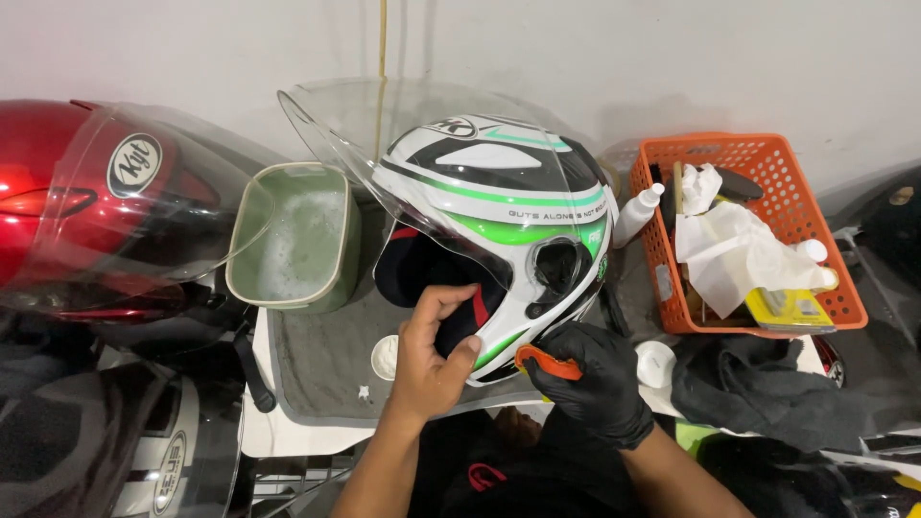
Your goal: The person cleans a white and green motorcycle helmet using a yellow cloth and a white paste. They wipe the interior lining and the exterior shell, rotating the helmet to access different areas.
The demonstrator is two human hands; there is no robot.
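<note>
I am steadying the white and green helmet [499, 206] at the center of the frame with my bare left hand [434, 357], fingers curled on its lower rim. My gloved right hand [587, 369] is pinching an orange pad [547, 362] against its side (a grey towel [321, 360] lies underneath).

left hand [429, 369] is bare, no sleeve on the forearm; right hand [590, 379] wears a black glove.
</note>
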